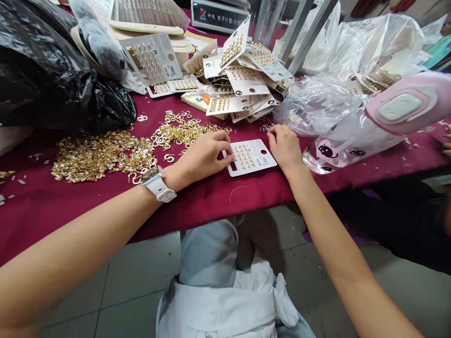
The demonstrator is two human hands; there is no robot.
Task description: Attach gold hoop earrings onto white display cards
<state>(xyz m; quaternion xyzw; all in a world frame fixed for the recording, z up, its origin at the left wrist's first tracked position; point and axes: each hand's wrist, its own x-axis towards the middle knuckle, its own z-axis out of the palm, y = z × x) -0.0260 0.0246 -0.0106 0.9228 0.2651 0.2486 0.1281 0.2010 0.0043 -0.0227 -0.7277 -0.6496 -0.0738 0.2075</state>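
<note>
A white card (252, 162) with rows of small gold pieces lies flat on the red tablecloth (211, 195). My left hand (211, 152), a watch on its wrist, has its thumb and fingertips pinched at the card's left edge; whatever is between them is too small to name. Near the card's upper right corner, my right hand (283, 143) rests with curled fingers by small clear bits (266, 126); what it holds, if anything, is hidden. Left of the card are loose gold hooks (179, 131) and a heap of gold pieces (102, 157).
Filled cards (246, 80) are piled behind my hands. A black plastic bag (56, 70) stands at the left. On the right, a pink-lidded bottle (398, 105) leans near clear plastic bags (317, 101). Part of another person's hand (447, 144) shows at the right edge.
</note>
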